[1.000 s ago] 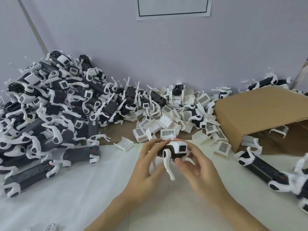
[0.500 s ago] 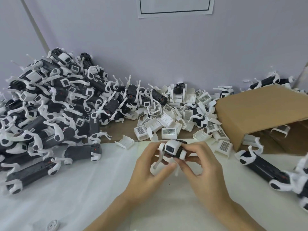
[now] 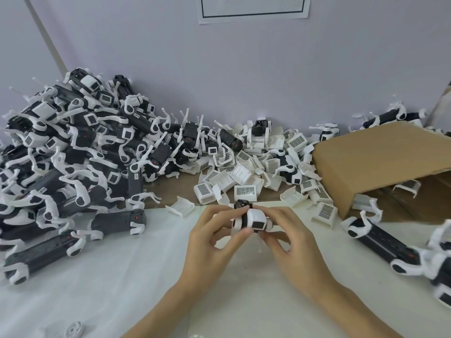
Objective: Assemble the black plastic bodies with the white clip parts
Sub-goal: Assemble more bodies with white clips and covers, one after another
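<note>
A small black plastic body with a white clip part fitted over its front is held above the white cloth, between both hands. My left hand pinches its left side with thumb and fingertips. My right hand grips its right side, fingers curled round it. The body's black end pokes out behind the fingers. Its underside is hidden by my fingers.
A large heap of assembled black bodies fills the left. Loose white clip parts lie in a pile behind my hands. A tipped cardboard box sits at right, with more assembled bodies in front of it. A white cloth covers the near table.
The piece has been turned in my hands: the white leg that hung down a second ago is now tucked behind my fingers, and the white clip's front faces me.
</note>
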